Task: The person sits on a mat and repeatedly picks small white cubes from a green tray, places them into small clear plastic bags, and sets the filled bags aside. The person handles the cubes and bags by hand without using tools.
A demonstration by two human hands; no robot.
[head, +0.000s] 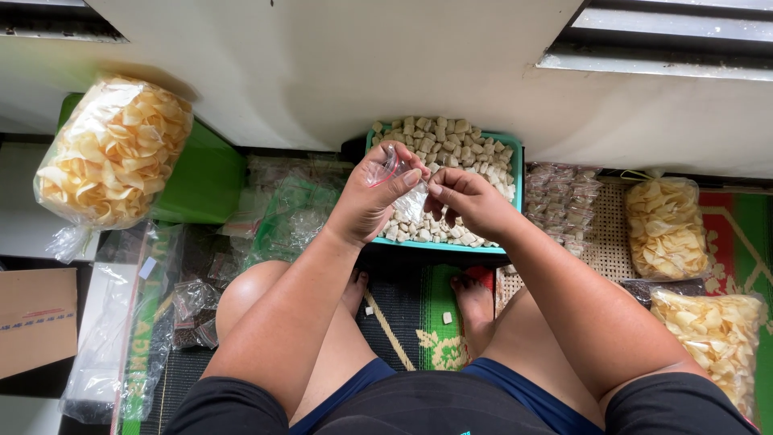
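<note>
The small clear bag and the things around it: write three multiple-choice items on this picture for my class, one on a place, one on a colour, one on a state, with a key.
1. Where does the tray of pale cubes stand?
A. On the cardboard box
B. On the floor in front of the person's feet
C. On the person's lap

2. What colour is the tray?
A. Teal
B. Red
C. Black

3. How is the small clear bag held?
A. Lying untouched on the mat
B. By the left hand alone
C. Between both hands, above the tray

Key:
1 B: the tray sits beyond the bare feet, against the wall.
2 A: its rim shows teal around the pale cubes.
3 C: the left hand and the right hand both pinch the small clear bag over the tray.
</note>
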